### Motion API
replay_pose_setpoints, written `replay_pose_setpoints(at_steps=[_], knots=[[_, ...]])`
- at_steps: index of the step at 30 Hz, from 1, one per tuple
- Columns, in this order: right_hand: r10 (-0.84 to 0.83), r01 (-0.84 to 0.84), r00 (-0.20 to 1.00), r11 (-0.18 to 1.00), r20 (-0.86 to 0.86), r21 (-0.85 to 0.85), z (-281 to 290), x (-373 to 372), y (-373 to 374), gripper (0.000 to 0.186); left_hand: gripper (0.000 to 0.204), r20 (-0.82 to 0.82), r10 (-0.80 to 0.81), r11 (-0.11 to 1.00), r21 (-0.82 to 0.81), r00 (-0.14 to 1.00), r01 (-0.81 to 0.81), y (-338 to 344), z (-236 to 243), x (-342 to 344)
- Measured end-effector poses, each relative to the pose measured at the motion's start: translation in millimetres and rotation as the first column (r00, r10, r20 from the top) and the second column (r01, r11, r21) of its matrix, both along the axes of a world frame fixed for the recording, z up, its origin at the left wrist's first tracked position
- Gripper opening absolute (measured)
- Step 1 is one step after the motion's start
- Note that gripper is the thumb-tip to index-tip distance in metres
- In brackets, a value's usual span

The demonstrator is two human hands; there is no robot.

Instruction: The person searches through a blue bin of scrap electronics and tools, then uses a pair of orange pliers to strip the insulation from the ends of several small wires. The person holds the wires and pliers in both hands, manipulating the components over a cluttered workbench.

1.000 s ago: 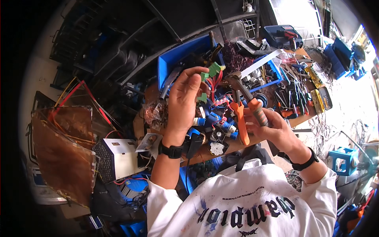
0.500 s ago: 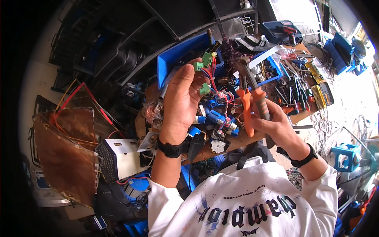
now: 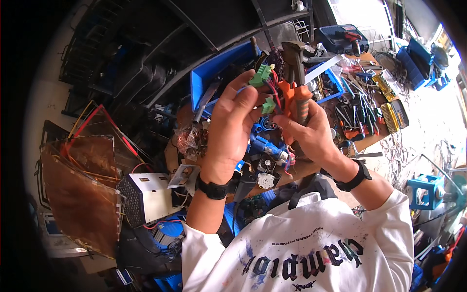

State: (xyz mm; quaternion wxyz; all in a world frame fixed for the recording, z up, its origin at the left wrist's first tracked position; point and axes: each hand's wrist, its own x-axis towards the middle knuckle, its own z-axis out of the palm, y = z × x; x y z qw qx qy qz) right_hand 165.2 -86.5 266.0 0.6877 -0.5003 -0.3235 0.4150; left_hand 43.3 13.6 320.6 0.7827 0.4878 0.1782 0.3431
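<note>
My left hand grips a cluster of green terminal connectors with red and coloured wires, fingers curled around them. Just to its right, my right hand is closed on large pliers with orange and grey handles, the metal head raised beside the connectors. Below both hands lie blue cylindrical plugs and a small round white part on the wooden bench.
Blue bins of parts stand at the back. Screwdrivers, yellow bit sets and a red drill crowd the right. A white metal box and brown panel are at left, a teal frame at lower right.
My right hand with the pliers has moved up and left, toward my left hand. The green connectors have shifted slightly, and the pliers' head is now higher, beside them.
</note>
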Motion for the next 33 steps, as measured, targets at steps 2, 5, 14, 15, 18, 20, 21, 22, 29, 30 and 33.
replay_pose_setpoints(at_steps=[2, 5, 14, 15, 18, 20, 21, 22, 29, 30, 33], knots=[[-0.038, 0.037, 0.999, 0.999, 0.022, 0.015, 4.0, 0.6, -1.4, 0.020, 0.046, -0.058, 0.052, 0.995, 0.094, 0.997, -0.047, -7.6, -1.0, -2.1], [-0.045, 0.044, 0.993, 0.999, 0.112, 0.010, 3.1, 8.0, -2.5, 0.016, 0.049, -0.125, 0.118, 0.978, 0.189, 0.985, -0.093, -10.2, -7.9, -6.0], [-0.069, 0.072, 0.981, 0.997, 0.179, -0.012, 3.5, 7.0, -4.3, 0.016, 0.021, -0.292, 0.294, 0.840, 0.534, 0.910, -0.100, -18.6, -15.1, -3.0], [-0.065, 0.068, 0.984, 0.998, 0.168, -0.013, 3.4, 9.0, -4.1, 0.016, 0.019, -0.312, 0.321, 0.835, 0.539, 0.894, -0.112, -18.5, -13.5, -1.7], [-0.053, 0.052, 0.991, 0.999, 0.125, 0.010, 6.6, 13.7, -2.0, 0.016, 0.018, -0.317, 0.341, 0.814, 0.570, 0.885, -0.110, -14.1, -13.9, 1.6], [-0.052, 0.048, 0.995, 0.998, 0.086, 0.048, 10.4, 16.2, -0.1, 0.016, 0.025, -0.203, 0.241, 0.833, 0.545, 0.949, -0.095, -8.9, -19.4, 2.8], [-0.068, 0.061, 0.994, 0.994, 0.081, 0.085, 4.7, 20.2, 3.8, 0.015, 0.026, -0.142, 0.215, 0.843, 0.526, 0.966, -0.110, -4.7, -24.7, 4.7], [-0.064, 0.058, 0.997, 0.992, 0.054, 0.109, 5.7, 23.2, 5.1, 0.014, 0.029, -0.080, 0.188, 0.853, 0.507, 0.979, -0.123, -1.9, -31.6, 4.7], [-0.059, 0.071, 0.996, 0.980, -0.068, 0.187, 14.1, 40.9, 13.4, 0.013, 0.029, -0.199, 0.297, 0.808, 0.573, 0.934, -0.135, 7.8, -93.7, -12.8], [-0.069, 0.085, 0.994, 0.976, -0.087, 0.198, 16.1, 41.2, 13.4, 0.012, 0.029, -0.202, 0.309, 0.788, 0.601, 0.929, -0.132, 7.4, -96.3, -13.2], [-0.035, 0.060, 0.991, 0.978, -0.125, 0.200, 30.7, 44.8, 10.3, 0.009, 0.051, -0.295, 0.320, 0.714, 0.700, 0.901, -0.025, 9.4, -99.9, -14.8]])
